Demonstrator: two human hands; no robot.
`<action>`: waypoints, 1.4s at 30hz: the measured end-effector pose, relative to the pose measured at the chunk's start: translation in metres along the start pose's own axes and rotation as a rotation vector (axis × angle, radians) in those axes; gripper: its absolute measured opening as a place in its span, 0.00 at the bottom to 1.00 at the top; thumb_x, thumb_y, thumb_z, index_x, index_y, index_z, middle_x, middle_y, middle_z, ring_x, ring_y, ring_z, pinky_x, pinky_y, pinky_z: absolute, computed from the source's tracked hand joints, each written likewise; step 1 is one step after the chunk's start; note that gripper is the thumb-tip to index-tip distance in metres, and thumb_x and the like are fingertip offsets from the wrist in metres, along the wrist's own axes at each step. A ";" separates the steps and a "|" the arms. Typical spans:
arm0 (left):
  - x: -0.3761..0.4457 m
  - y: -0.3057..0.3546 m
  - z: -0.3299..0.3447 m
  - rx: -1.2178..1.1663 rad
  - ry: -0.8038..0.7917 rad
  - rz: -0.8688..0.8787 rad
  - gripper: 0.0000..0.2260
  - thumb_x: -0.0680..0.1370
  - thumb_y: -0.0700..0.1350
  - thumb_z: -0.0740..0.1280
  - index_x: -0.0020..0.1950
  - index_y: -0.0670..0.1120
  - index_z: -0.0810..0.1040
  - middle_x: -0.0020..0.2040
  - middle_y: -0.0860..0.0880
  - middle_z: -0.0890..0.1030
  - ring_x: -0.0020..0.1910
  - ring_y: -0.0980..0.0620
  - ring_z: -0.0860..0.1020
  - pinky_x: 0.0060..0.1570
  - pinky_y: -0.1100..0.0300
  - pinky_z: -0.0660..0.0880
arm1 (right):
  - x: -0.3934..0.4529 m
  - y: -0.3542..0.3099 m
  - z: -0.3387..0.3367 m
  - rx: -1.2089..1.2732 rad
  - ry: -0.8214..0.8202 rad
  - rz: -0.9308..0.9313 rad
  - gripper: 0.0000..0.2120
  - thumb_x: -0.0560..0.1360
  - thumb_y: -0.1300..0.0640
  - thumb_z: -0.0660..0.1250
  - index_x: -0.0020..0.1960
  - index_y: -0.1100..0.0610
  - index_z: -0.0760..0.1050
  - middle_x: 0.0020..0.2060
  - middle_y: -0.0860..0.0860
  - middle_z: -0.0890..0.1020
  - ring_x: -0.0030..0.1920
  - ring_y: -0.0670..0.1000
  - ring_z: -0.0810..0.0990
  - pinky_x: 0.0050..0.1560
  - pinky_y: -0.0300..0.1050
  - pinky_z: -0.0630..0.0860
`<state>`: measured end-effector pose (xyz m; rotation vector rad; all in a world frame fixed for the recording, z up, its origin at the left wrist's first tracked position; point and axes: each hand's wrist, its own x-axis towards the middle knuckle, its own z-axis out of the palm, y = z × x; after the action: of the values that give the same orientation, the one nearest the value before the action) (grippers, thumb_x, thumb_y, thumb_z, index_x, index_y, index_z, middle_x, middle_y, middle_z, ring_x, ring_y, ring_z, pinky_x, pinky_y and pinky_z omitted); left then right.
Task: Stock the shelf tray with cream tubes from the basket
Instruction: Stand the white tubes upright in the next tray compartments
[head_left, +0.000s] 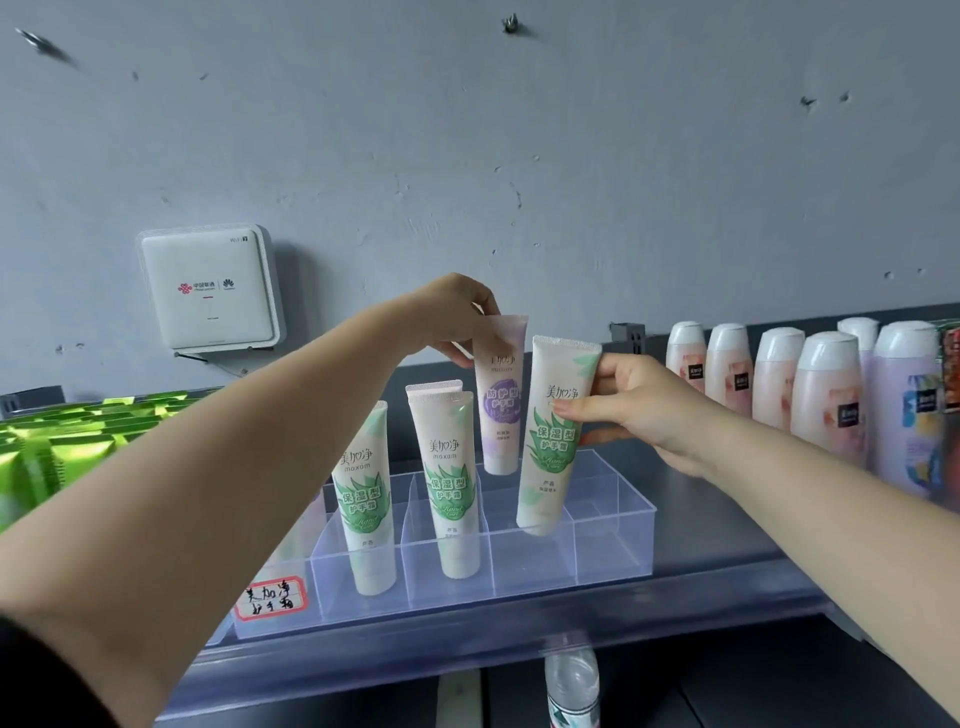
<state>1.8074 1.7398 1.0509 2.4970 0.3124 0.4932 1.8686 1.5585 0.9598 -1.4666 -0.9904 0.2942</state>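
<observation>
Tray edges: the clear tray (613, 540) sits on the grey shelf (727, 545), its front wall just behind the shelf's front lip; thin dividers split it into cells.
Open room: the cells at the tray's 3 o'clock end hold nothing; bare shelf separates that end from the bottles (826, 395) further toward 3 o'clock.
Left side: green packs (57, 441) crowd the shelf at 9 o'clock, well apart from the tray.
Your left hand (457, 317): fingers pinch the top seam of the purple tube (501, 400), which hangs cap-down over a rear cell at 12 o'clock.
Your right hand (634, 410): thumb and fingers clamp the green tube (553, 436) near its upper edge; it tilts slightly, cap-down at a middle cell; whether it touches the floor you cannot tell.
Stocked tubes: two green-leaf tubes, the left tube (366, 499) and the middle tube (449, 483), stand cap-down in front cells toward 9 o'clock; a further tube's seam shows behind the middle one.
Surface and room: a scuffed grey wall (571, 156) rises behind the shelf; a white router (208, 288) hangs on it at 10 o'clock.
Label: a handwritten tag (272, 597) sits on the tray's front, at 7 o'clock.
Tube look: white, flat crimped top, leaf print, Chinese lettering.
</observation>
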 end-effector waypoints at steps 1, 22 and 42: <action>0.000 -0.001 0.000 0.044 -0.016 0.005 0.10 0.68 0.37 0.75 0.39 0.44 0.74 0.41 0.45 0.80 0.35 0.51 0.79 0.44 0.56 0.81 | 0.000 0.000 0.001 -0.011 -0.010 0.002 0.09 0.70 0.67 0.71 0.49 0.58 0.79 0.44 0.53 0.85 0.44 0.51 0.84 0.45 0.46 0.82; 0.015 -0.025 0.022 0.436 -0.145 -0.020 0.10 0.69 0.40 0.73 0.33 0.48 0.74 0.31 0.51 0.74 0.31 0.54 0.71 0.36 0.63 0.67 | -0.004 0.011 0.020 -0.228 -0.082 -0.006 0.14 0.68 0.67 0.74 0.45 0.51 0.78 0.41 0.46 0.85 0.46 0.47 0.84 0.48 0.43 0.81; -0.019 -0.003 0.003 0.199 0.046 0.030 0.18 0.73 0.47 0.71 0.61 0.45 0.75 0.57 0.44 0.80 0.46 0.50 0.75 0.41 0.59 0.73 | -0.042 -0.023 0.006 -0.702 0.283 -0.070 0.24 0.67 0.55 0.76 0.60 0.58 0.73 0.50 0.51 0.79 0.50 0.50 0.80 0.50 0.37 0.72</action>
<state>1.7908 1.7351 1.0414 2.6895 0.3579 0.5571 1.8304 1.5286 0.9637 -2.0261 -0.9512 -0.3464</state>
